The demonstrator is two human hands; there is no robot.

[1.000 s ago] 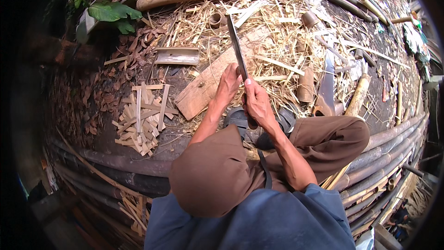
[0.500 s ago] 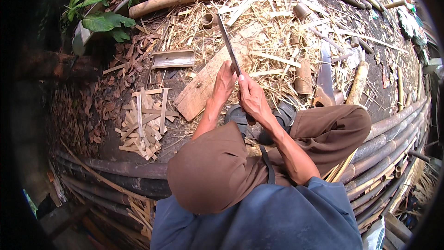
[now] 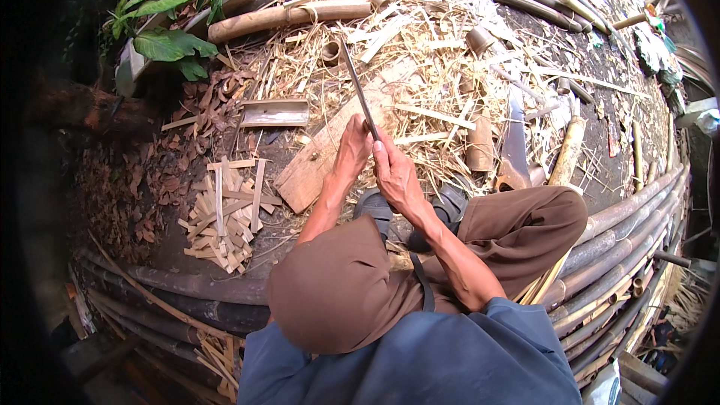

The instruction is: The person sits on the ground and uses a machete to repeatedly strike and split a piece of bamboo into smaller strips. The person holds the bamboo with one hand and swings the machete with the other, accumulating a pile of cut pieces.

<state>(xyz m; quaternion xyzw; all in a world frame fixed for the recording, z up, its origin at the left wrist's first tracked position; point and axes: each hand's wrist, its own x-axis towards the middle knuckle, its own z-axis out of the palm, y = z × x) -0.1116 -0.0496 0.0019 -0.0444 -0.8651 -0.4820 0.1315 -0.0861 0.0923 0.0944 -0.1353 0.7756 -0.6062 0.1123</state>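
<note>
My right hand (image 3: 397, 174) is closed around the handle of a long knife (image 3: 353, 75); the handle is mostly hidden by the fingers. The dark, narrow blade points forward and slightly left, with its edge-on side toward me. My left hand (image 3: 350, 151) is closed beside the base of the blade, almost touching the right hand. What its fingers hold, if anything, is hidden. Under and beyond the hands lies a wooden board (image 3: 304, 175) on the ground. To its left is a loose pile of short bamboo slats (image 3: 225, 234).
Bamboo shavings (image 3: 442, 67) cover the ground ahead. A handsaw (image 3: 515, 139) and a bamboo tube (image 3: 480, 142) lie right of the board. Left of it is a split bamboo piece (image 3: 274, 113). Bamboo poles (image 3: 600, 244) lie at my right; more poles (image 3: 202, 285) are behind left.
The view has shifted slightly, so most things sit lower and a little left. Both hands stay close together at the knife. The handle's end below my right hand no longer shows.
</note>
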